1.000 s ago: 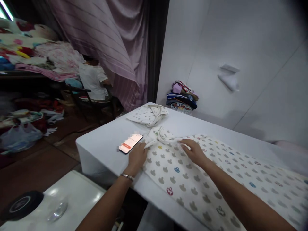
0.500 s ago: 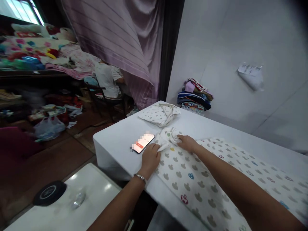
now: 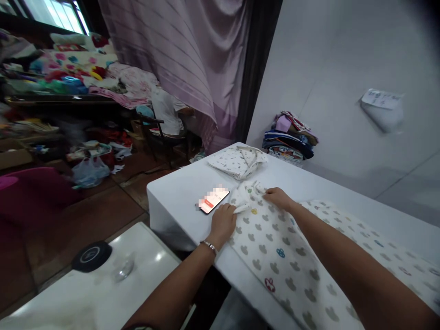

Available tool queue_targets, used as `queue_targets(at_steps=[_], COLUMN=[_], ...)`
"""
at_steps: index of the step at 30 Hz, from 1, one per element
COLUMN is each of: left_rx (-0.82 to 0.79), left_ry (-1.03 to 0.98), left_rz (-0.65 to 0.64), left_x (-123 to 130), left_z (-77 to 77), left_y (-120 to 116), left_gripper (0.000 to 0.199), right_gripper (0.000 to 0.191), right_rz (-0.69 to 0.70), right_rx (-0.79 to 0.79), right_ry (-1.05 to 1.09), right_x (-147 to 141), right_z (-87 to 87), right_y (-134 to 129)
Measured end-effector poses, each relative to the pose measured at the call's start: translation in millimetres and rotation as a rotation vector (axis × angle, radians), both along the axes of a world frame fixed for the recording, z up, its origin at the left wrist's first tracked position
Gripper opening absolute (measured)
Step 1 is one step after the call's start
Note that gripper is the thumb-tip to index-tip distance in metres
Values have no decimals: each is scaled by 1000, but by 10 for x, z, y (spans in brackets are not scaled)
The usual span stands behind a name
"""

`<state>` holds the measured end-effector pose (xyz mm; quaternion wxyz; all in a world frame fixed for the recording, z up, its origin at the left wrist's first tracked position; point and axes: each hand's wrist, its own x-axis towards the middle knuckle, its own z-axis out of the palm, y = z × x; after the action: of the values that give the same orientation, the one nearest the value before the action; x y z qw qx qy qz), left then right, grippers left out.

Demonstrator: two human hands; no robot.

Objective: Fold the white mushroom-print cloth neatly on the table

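Note:
A white cloth (image 3: 271, 238) printed with grey bunny heads and a few coloured motifs lies along the white table (image 3: 172, 192), its far end bunched up. My left hand (image 3: 224, 223) is closed on a gathered fold at the cloth's left edge. Opposite it, my right hand (image 3: 279, 198) pinches the bunched far end on the right side. Just beyond my left hand lies a phone (image 3: 216, 200) with a lit screen, partly blurred out. Farther back rests a folded patterned cloth (image 3: 237, 161).
A stack of folded clothes (image 3: 290, 137) stands by the wall behind the table. At lower left, a second white table (image 3: 147, 256) holds a round black object (image 3: 92, 255) and a small clear item (image 3: 124, 269). A person (image 3: 167, 110) sits beyond the purple curtain (image 3: 178, 55).
The view has swung left, so everything sits farther right in the picture. Both hands keep their hold, and the bunched far end of the cloth looks a little flatter beside my right hand.

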<state>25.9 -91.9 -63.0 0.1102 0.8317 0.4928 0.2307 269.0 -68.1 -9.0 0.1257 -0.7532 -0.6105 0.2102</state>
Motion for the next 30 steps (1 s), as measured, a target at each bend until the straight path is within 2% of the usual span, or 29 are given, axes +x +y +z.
queue_targets(at_steps=[4, 9, 12, 16, 19, 21, 27, 30], left_rx=[-44, -96, -75, -3, 11, -8, -31, -7], left_ry=[-178, -303, -266, -77, 52, 67, -170, -274], left_rz=[42, 92, 88, 58, 28, 9, 91, 112], left_x=[-34, -65, -54, 0, 50, 69, 13, -38], left_z=[-13, -24, -19, 1, 46, 82, 84, 56], left_y=[36, 75, 85, 107, 137, 158, 201, 221], left_gripper=[23, 22, 27, 42, 31, 20, 22, 23], right_gripper=[29, 22, 19, 26, 29, 31, 46, 31], right_rz=[-57, 63, 37, -29, -68, -83, -20, -66], right_rx=[-23, -19, 11, 78, 157, 201, 178, 266], right_ry=[115, 126, 75, 42, 17, 8, -34, 25], right_x=[73, 42, 18, 64, 139, 195, 340, 387], right_z=[-34, -96, -117, -107, -64, -31, -23, -23], right_y=[-21, -23, 13, 76, 117, 137, 180, 225])
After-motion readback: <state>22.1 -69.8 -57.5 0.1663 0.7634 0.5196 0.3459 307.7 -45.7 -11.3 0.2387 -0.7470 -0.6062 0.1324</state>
